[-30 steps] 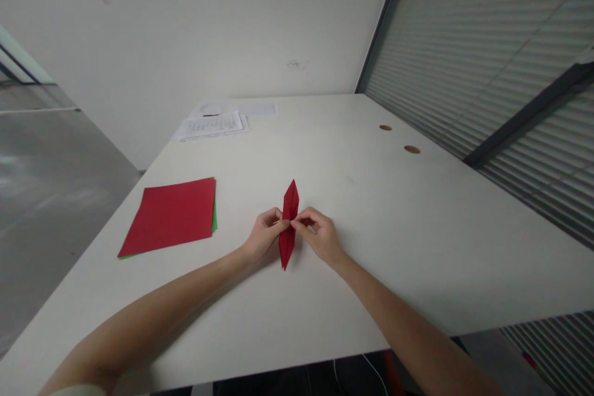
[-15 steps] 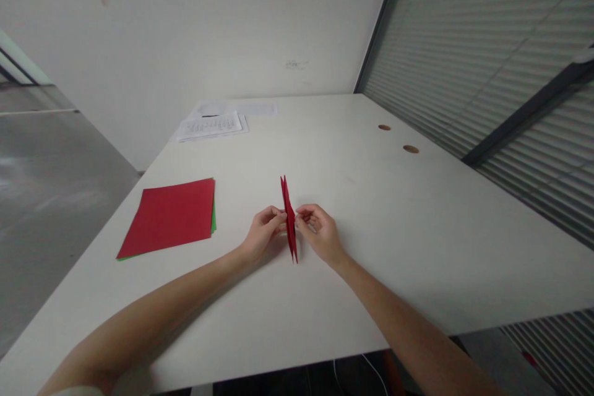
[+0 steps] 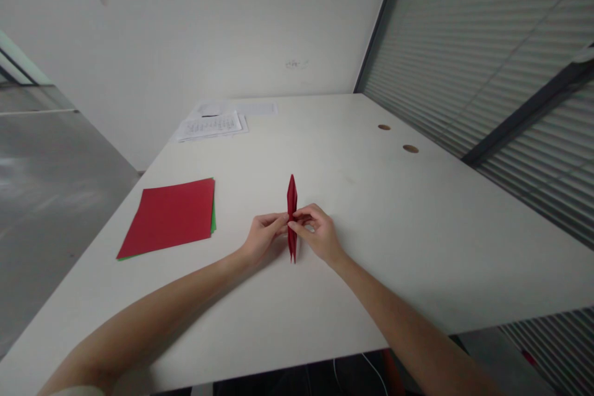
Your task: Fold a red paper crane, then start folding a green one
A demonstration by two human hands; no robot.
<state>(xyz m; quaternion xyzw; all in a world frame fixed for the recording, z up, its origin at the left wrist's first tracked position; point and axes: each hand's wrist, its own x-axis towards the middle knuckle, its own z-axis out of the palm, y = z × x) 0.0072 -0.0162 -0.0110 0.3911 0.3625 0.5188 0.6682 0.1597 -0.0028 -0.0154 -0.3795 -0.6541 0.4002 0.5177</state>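
A folded red paper (image 3: 292,195) is held on edge over the white table, its narrow side toward me and its long tips pointing away and toward me. My left hand (image 3: 265,232) grips it from the left, thumb and fingers closed at its middle. From the right, my right hand (image 3: 318,232) pinches the same spot, its thumb lying across the near face. At the near end the layers part slightly into two points. The fingertips behind the paper are partly hidden.
On the left of the white table (image 3: 371,210) lies a stack of square red paper (image 3: 171,213), with green sheets (image 3: 213,219) peeking out beneath. Printed sheets (image 3: 213,125) rest at the far left. Two round holes (image 3: 411,148) pierce the tabletop near the window blinds.
The folded paper has turned more upright and its layers are pressed closer together. My right thumb has moved left onto it.
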